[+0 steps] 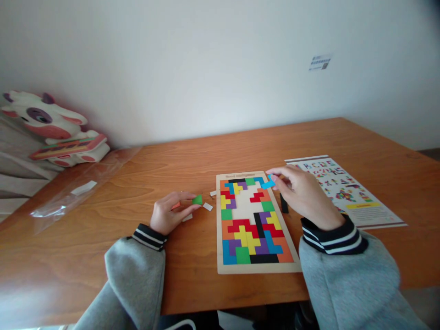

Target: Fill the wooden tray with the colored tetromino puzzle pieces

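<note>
A wooden puzzle board (257, 268) lies in front of me, partly filled with coloured block pieces; a bare patch (242, 205) shows in its upper middle. My right hand (297, 192) pinches a blue puzzle piece (268, 184) over the board's upper right edge. To the left of the board, my left hand (173, 211) is closed on a green puzzle piece (197, 200) between thumb and fingers. An orange piece (176, 206) shows at the same hand, partly hidden by the fingers. Small white pieces (208, 206) lie between this hand and the board.
A black piece (283, 204) lies just right of the board, beside a printed sheet (376, 219) of coloured shapes. At the far left stands a cow-shaped toy keyboard (74, 146), with a clear plastic bag (103, 176) before it. The wooden table (192, 160) meets a white wall.
</note>
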Action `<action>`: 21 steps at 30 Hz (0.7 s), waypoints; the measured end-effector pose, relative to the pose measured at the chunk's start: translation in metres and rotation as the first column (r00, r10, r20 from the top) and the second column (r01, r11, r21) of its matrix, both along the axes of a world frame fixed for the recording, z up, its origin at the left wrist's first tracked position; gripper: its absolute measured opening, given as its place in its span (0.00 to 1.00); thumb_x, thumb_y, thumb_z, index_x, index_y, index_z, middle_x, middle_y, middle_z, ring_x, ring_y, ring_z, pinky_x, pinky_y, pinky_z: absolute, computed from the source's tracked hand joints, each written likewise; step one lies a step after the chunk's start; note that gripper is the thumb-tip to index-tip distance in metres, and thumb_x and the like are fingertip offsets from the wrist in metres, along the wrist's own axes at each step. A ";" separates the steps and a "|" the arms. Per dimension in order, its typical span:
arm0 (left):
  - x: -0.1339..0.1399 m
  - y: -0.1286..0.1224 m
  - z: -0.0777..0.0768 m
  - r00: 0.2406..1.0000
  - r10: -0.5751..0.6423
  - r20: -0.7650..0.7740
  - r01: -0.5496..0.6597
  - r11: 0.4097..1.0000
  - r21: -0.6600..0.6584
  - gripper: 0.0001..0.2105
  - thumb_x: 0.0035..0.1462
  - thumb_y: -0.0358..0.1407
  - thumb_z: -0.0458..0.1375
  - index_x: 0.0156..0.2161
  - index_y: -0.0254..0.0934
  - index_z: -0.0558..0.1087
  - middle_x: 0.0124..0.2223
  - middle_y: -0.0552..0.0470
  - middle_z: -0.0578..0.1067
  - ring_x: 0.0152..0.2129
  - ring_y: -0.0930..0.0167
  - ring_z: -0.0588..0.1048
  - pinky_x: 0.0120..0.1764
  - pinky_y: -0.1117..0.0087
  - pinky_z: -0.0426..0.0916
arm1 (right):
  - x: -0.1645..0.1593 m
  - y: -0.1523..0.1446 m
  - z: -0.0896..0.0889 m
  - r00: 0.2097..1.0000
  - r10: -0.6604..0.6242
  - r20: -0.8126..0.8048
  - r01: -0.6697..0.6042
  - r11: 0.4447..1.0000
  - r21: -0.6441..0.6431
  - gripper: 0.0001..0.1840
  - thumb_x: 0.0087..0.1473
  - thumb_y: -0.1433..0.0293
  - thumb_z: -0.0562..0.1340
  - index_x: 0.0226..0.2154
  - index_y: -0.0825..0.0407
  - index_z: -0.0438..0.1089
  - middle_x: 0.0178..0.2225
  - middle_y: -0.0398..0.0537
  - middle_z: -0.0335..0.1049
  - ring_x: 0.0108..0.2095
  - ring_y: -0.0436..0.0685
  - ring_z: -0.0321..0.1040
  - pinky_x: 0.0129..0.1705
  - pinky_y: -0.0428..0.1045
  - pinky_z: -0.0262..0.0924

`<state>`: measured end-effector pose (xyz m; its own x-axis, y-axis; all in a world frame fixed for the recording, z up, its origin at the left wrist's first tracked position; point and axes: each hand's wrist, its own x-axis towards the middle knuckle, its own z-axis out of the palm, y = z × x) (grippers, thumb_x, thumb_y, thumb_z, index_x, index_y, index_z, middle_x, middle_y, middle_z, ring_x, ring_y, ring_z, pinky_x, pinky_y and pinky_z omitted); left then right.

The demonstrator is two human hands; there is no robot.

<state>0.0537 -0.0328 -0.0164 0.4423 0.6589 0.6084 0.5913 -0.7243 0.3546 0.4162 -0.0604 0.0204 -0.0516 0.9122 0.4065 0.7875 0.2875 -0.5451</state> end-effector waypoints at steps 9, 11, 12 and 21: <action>0.085 -0.008 0.009 0.974 -0.228 -0.001 0.228 0.974 -0.007 0.11 0.61 0.43 0.63 0.41 0.38 0.77 0.38 0.49 0.82 0.36 0.68 0.81 0.41 0.66 0.77 | -0.002 0.000 -0.001 0.999 0.036 -0.026 -0.035 0.999 0.036 0.10 0.61 0.71 0.57 0.40 0.51 0.74 0.38 0.51 0.77 0.36 0.58 0.75 0.40 0.54 0.70; 0.104 -0.007 0.007 0.967 -0.252 -0.044 0.253 0.968 0.002 0.11 0.62 0.44 0.62 0.40 0.37 0.77 0.37 0.50 0.82 0.35 0.68 0.81 0.41 0.66 0.76 | -0.002 0.000 -0.001 0.999 0.031 -0.018 -0.030 0.998 0.049 0.10 0.61 0.72 0.57 0.40 0.52 0.74 0.38 0.51 0.76 0.36 0.58 0.75 0.40 0.54 0.69; 0.114 -0.007 0.006 0.960 -0.270 -0.070 0.271 0.963 -0.001 0.11 0.62 0.43 0.62 0.39 0.37 0.77 0.36 0.50 0.82 0.34 0.68 0.80 0.40 0.66 0.75 | -0.002 0.000 -0.002 1.000 0.029 -0.013 -0.028 0.998 0.057 0.10 0.61 0.72 0.57 0.40 0.52 0.74 0.37 0.51 0.76 0.36 0.58 0.75 0.40 0.53 0.69; 0.146 -0.004 -0.008 0.923 -0.326 -0.203 0.335 0.942 0.008 0.09 0.65 0.40 0.59 0.40 0.38 0.80 0.41 0.48 0.81 0.38 0.68 0.76 0.44 0.65 0.74 | -0.006 -0.002 0.001 1.000 0.010 0.003 -0.010 0.998 0.056 0.10 0.62 0.73 0.57 0.41 0.53 0.75 0.38 0.51 0.77 0.36 0.57 0.75 0.41 0.52 0.67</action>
<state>0.2000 -0.0365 -0.0240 0.7437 0.4311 0.5110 0.3705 -0.9020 0.2217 0.4106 -0.0627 0.0212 -0.0618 0.8872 0.4572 0.7860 0.3256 -0.5256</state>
